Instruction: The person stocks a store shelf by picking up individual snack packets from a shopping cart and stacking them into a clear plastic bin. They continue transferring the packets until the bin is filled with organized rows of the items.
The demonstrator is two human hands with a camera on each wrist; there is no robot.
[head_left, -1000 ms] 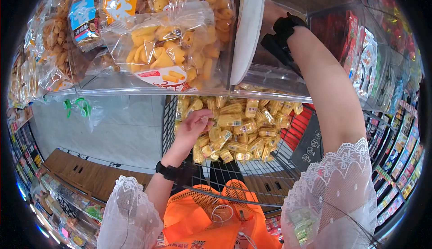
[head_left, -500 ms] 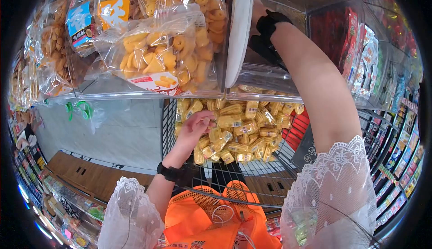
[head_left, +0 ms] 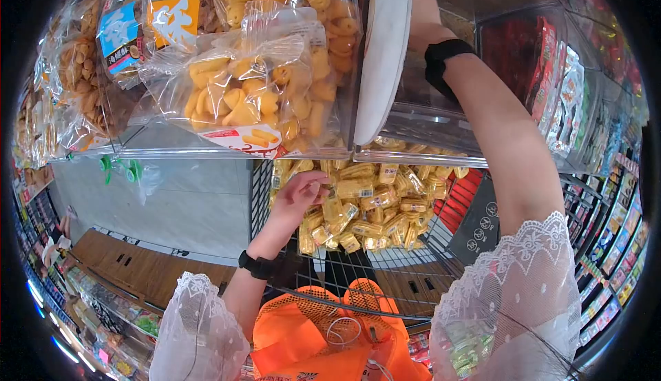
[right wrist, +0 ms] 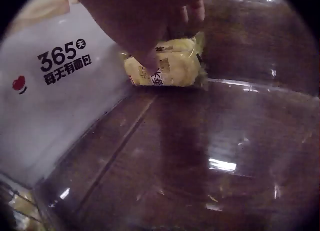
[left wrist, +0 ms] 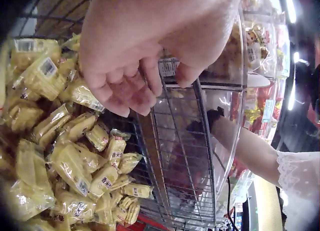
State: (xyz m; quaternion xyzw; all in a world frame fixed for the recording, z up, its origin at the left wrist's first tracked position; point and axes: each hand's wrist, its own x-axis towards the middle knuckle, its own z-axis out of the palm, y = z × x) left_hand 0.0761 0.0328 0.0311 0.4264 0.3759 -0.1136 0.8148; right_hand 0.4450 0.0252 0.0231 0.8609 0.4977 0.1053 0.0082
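Note:
My right hand (head_left: 425,12) is deep inside a clear plastic bin (right wrist: 225,141). In the right wrist view its thumb lies over the front of a small yellow wrapped snack pack (right wrist: 175,70), gripping it in the bin's back corner; another yellow edge shows just behind, and most fingers are hidden. Over the shopping cart hangs my left hand (head_left: 297,198), its fingers loosely bent and holding nothing. Below and beside that hand lies a heap of similar yellow snack packs (left wrist: 72,163) in the cart.
A white printed panel (right wrist: 60,70) forms the bin's left side. Left of it are bags of yellow puffed snacks (head_left: 234,98). Red packets (head_left: 544,64) fill a bin on the right. The wire cart (left wrist: 202,136) stands under the shelf edge.
The right hand first moved left behind the white panel, then back right, and more of it shows now. Its wrist has turned. The left hand stays almost still over the cart.

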